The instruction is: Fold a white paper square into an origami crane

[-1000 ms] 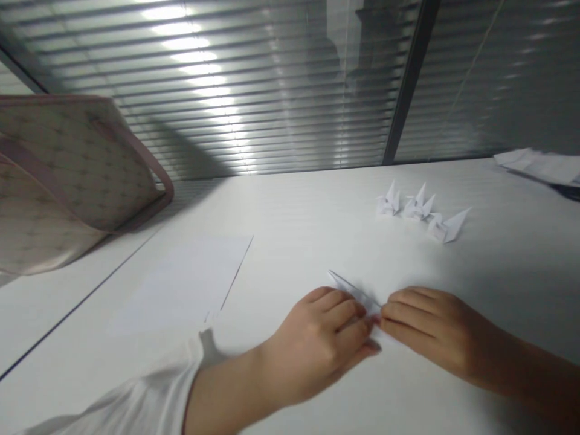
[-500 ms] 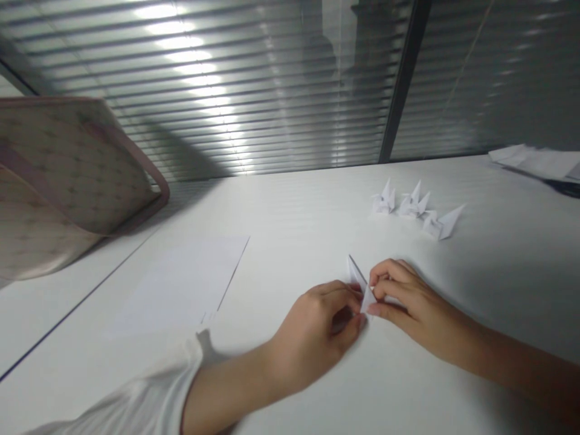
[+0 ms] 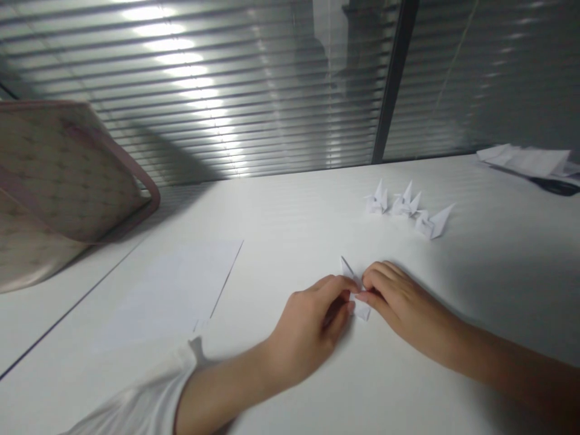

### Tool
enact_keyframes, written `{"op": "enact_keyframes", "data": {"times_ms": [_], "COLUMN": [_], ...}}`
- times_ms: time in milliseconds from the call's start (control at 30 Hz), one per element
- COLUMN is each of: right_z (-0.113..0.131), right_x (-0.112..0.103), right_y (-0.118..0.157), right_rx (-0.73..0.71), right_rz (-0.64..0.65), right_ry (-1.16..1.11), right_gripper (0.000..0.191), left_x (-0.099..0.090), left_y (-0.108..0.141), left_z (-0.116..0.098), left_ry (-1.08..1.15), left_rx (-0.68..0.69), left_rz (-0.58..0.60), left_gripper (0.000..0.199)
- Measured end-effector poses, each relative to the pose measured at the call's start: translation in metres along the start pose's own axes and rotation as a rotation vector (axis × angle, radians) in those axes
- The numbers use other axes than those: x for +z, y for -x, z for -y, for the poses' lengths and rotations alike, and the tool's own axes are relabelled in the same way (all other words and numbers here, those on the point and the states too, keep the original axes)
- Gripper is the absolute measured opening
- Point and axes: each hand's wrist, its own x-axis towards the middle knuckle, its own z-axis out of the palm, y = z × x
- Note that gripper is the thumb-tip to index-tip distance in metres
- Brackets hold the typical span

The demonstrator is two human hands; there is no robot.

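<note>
A small folded white paper (image 3: 361,310) is pinched between both hands just over the white table (image 3: 290,223). One pointed tip of it sticks up behind my fingers, and a wider flap shows below them. My left hand (image 3: 312,323) grips the paper from the left, thumb and fingertips closed on it. From the right, my right hand (image 3: 394,296) presses thumb against curled fingers at the paper's upper right part. Fingers cover the middle of the fold. Beyond the hands stand three folded paper cranes, the nearest being a crane (image 3: 430,225) with one wing-like point to the right.
A flat white sheet (image 3: 176,290) lies to the left. At the far left stands a patterned bag (image 3: 58,193) with pink handles. Folded papers (image 3: 521,160) rest at the back right on something dark. Window blinds (image 3: 272,109) rise behind the table.
My right thumb and fingers have closed in on the paper, up and left. The front flap now lies lower and wider below the fingers. The view has shifted slightly.
</note>
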Motion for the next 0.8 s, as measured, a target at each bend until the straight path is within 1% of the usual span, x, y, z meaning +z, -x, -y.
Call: {"op": "enact_keyframes", "data": {"times_ms": [133,267,400,633,800], "right_z": [0.003,0.002,-0.001,-0.006,-0.011], "right_x": [-0.006,-0.011,-0.006,0.005,0.007], "right_y": [-0.002,0.000,0.002,0.005,0.006], "right_rx": [0.004,-0.004,0.029,0.105,0.144], "right_rz": [0.014,0.041,0.026,-0.045,-0.070], "right_ry": [-0.014,-0.094,-0.120,-0.040,0.009], "right_gripper": [0.015,0.008,0.013,0.016,0.017], "left_x": [0.000,0.001,0.003,0.005,0.008], "left_y": [0.000,0.001,0.002,0.003,0.004], "left_z": [-0.001,-0.001,0.000,0.002,0.006], "left_ry": [-0.033,-0.065,-0.091,-0.116,-0.130], "left_rx": [0.021,0.034,0.033,0.071,0.102], "left_rz": [-0.011,-0.029,-0.029,-0.054,-0.072], "left_gripper": [0.021,0.027,0.027,0.029,0.024]}}
